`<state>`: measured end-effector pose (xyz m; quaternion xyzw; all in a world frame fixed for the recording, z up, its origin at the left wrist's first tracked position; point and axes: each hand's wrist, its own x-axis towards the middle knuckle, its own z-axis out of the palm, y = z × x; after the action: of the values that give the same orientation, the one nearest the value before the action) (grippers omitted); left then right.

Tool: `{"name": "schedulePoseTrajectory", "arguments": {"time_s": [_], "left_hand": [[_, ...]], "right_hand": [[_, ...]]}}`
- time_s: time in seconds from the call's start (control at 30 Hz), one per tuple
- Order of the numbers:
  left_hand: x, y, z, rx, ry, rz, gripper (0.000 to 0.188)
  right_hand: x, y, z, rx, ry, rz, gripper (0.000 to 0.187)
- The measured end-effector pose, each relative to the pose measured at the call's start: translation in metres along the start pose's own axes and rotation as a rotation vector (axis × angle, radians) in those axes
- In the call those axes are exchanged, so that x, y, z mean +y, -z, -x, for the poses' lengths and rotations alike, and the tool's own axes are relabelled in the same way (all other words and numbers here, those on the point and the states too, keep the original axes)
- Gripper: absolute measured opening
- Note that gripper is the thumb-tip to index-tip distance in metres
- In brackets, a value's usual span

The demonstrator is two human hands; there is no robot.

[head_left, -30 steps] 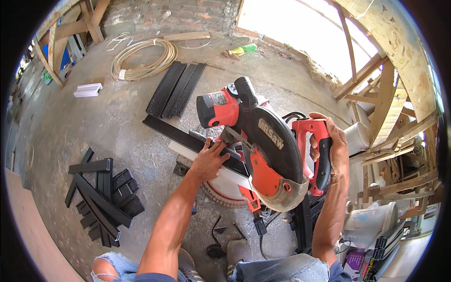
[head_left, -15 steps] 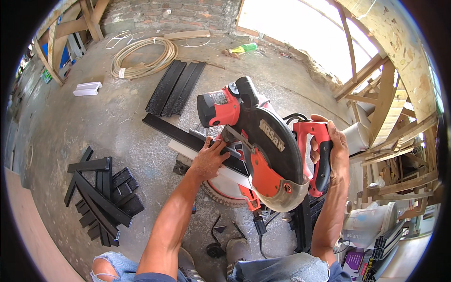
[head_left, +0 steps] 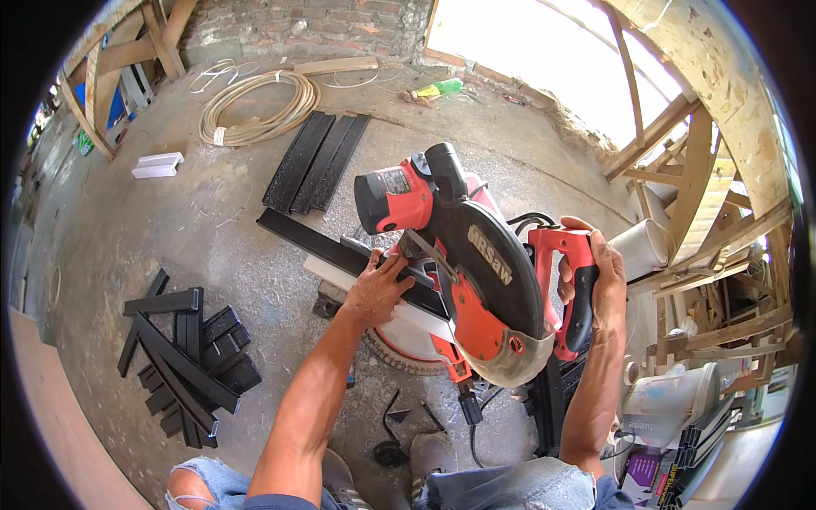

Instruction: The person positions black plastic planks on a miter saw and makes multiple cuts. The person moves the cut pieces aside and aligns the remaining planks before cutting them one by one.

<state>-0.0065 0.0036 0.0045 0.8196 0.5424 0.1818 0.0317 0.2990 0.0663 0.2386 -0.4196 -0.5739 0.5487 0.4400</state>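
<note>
A red and black miter saw [head_left: 480, 263] stands on the floor in front of me, its black blade guard over the table. My right hand [head_left: 605, 276] is wrapped round the saw's red and black handle [head_left: 571, 285]. Across the saw's base lies a long black profile bar [head_left: 319, 240], its far-left end sticking out past the saw. My left hand [head_left: 376, 293] presses on this bar beside the fence, fingers closed over it near the guard. The blade and the bar's part under the guard are hidden.
Short black cut pieces [head_left: 191, 357] lie heaped at the left. Beyond the saw are black profile lengths [head_left: 316, 161], a coiled hose [head_left: 259, 106] and a green bottle [head_left: 438, 88]. A white piece [head_left: 158, 165] lies far left. Timber frames [head_left: 705, 170] and a white bucket [head_left: 671, 404] stand right.
The saw's handle and my right hand have shifted very slightly to the left and down. My left hand stays on the bar.
</note>
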Motion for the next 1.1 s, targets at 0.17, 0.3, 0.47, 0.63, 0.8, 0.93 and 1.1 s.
{"name": "schedulePoseTrajectory", "arguments": {"time_s": [0.17,0.3,0.47,0.63,0.8,0.93,1.1], "left_hand": [[-0.001,-0.002,0.001,0.023,-0.005,-0.008,0.054],[-0.001,-0.001,0.000,-0.001,0.006,-0.010,0.054],[0.001,0.002,-0.002,-0.014,0.008,-0.012,0.054],[0.000,0.003,-0.002,-0.029,0.014,-0.037,0.052],[-0.001,0.004,-0.004,-0.028,0.011,-0.017,0.050],[0.000,0.005,-0.004,-0.042,0.020,-0.007,0.050],[0.000,0.005,-0.004,-0.012,0.008,-0.007,0.049]], "right_hand": [[0.006,0.004,0.006,-0.005,0.023,-0.001,0.058],[0.013,0.007,0.010,-0.009,0.032,-0.027,0.058],[0.016,0.009,0.015,-0.007,0.048,-0.008,0.059],[0.018,0.009,0.018,-0.004,0.069,-0.008,0.059],[0.025,0.011,0.019,0.014,0.089,0.029,0.060],[0.028,0.012,0.021,0.013,0.091,0.018,0.060],[0.033,0.015,0.026,0.016,0.093,-0.017,0.059]]}}
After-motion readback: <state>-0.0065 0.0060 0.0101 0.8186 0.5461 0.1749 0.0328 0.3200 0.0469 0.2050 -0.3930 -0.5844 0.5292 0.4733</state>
